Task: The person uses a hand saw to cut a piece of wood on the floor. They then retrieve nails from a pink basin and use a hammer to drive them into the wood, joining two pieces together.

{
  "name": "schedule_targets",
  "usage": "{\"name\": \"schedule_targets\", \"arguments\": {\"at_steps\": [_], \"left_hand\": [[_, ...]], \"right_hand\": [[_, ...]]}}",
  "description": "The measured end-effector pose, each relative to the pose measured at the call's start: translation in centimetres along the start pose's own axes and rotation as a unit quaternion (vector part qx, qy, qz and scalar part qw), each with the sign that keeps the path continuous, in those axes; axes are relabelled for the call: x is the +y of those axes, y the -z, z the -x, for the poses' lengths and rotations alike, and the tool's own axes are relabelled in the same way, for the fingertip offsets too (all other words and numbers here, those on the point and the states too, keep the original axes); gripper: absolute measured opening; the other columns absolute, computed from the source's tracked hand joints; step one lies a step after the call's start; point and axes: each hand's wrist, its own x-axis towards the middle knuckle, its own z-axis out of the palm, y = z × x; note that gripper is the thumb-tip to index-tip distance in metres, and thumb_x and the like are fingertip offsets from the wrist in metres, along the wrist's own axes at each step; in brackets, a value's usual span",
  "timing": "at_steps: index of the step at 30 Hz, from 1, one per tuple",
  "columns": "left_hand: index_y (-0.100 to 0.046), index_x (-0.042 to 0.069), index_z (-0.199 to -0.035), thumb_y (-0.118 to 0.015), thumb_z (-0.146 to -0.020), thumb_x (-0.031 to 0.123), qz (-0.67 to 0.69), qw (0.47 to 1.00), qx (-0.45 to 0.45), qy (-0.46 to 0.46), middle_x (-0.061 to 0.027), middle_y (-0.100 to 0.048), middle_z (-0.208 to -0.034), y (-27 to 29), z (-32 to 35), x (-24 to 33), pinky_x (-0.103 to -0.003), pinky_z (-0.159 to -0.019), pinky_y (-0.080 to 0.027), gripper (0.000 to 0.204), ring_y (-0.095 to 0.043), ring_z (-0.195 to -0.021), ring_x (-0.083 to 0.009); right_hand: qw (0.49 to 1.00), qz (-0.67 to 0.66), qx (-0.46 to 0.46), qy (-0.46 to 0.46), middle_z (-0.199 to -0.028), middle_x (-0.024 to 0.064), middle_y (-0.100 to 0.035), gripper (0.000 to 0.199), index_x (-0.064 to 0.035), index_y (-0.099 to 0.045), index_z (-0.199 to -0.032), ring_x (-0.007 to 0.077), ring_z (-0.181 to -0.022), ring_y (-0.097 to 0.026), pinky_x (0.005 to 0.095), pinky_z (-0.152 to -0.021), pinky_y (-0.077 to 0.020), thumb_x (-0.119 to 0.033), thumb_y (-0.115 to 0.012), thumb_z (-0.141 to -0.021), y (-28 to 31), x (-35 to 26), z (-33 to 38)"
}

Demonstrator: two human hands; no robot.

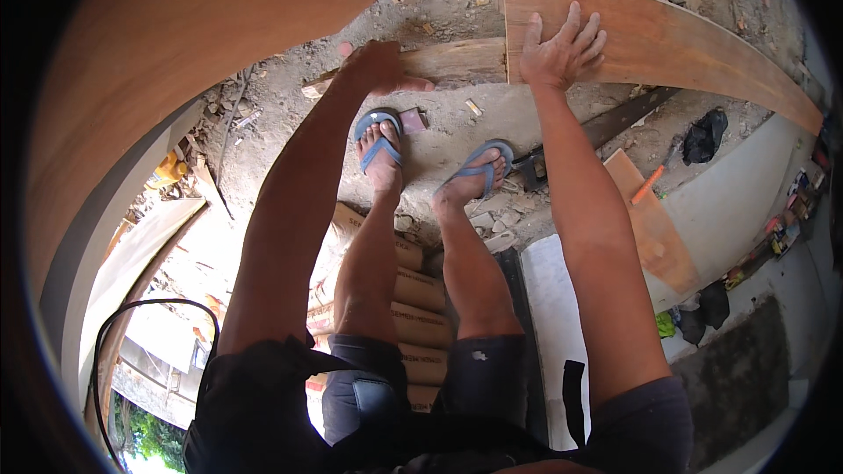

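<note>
My left hand (379,68) is closed around a short, rough wooden board (461,63) lying across the ground ahead of my feet. Its thumb stretches along the board's near edge, and the other fingers are partly hidden. With fingers spread, my right hand (564,51) lies flat on a long reddish-brown plywood strip (676,39). The strip's straight left end overlaps or meets the right end of the board; I cannot tell which. Under the strip's near edge rests a handsaw (615,118) with a dark blade, its handle close to my right foot.
A large plywood sheet (202,9) rises at the left. Stacked brown paper sacks (420,325) lie below my legs. An orange pen-like stick (647,184) lies by a plywood offcut (654,237) at the right, near a black plastic bag (704,136). Rubble and wood scraps litter the ground.
</note>
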Motion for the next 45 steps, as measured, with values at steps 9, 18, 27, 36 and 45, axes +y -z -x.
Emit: {"name": "schedule_targets", "arguments": {"at_steps": [9,18,27,36,45], "left_hand": [[-0.06,-0.002,-0.117,-0.072,-0.063,0.08,-0.023,0.999,0.012,0.024,-0.0197,-0.07,-0.104,1.0,2.5,1.5,-0.046,-0.089,-0.054,0.099,-0.068,-0.104,-0.0346],[-0.061,-0.002,-0.114,-0.073,-0.063,0.078,0.01,0.999,-0.004,0.045,-0.0178,-0.071,-0.103,2.8,9.9,5.2,-0.043,-0.089,-0.055,0.095,-0.069,-0.102,-0.0319],[-0.058,0.003,-0.108,-0.076,-0.06,0.073,-0.033,0.975,0.216,0.034,-0.0092,-0.062,-0.104,-3.2,14.2,6.3,-0.045,-0.093,-0.046,0.087,-0.061,-0.105,-0.0266],[-0.053,0.011,-0.118,-0.079,-0.07,0.055,-0.079,0.928,0.364,0.01,-0.0064,-0.054,-0.111,0.2,10.5,5.1,-0.045,-0.097,-0.038,0.071,-0.052,-0.11,-0.026],[-0.052,0.015,-0.12,-0.067,-0.084,0.025,-0.092,0.936,0.335,0.049,-0.009,-0.052,-0.113,-3.6,4.0,6.0,-0.047,-0.101,-0.035,0.04,-0.05,-0.111,-0.0286]], "right_hand": [[0.997,-0.068,0.001,0.025,-0.154,0.0202,-0.028,0.079,-0.0159,-0.037,-0.148,0.0449,-0.14,-0.023,0.0654,-0.111,-0.0186,-0.056,-0.065,-0.087,2.3,0.2,-1.0],[0.759,-0.053,-0.584,0.284,-0.128,0.0183,-0.061,0.083,-0.007,-0.055,-0.132,0.0369,-0.12,-0.057,0.0457,-0.098,-0.0447,-0.051,-0.084,-0.068,10.4,-1.6,-16.8],[0.824,0.037,-0.432,0.365,-0.122,0.0171,-0.056,0.083,-0.0029,-0.057,-0.122,0.0377,-0.12,-0.049,0.0484,-0.101,-0.0386,-0.047,-0.089,-0.06,21.7,-1.7,-12.1],[0.894,-0.021,-0.228,0.385,-0.108,0.012,-0.051,0.072,-0.0086,-0.056,-0.114,0.0339,-0.108,-0.048,0.0487,-0.094,-0.0373,-0.032,-0.092,-0.057,23.6,1.0,-8.6],[0.9,-0.011,-0.206,0.384,-0.105,0.0124,-0.051,0.058,-0.0087,-0.057,-0.11,0.034,-0.105,-0.049,0.0492,-0.092,-0.0366,-0.022,-0.085,-0.061,18.9,5.9,-4.9]]}}
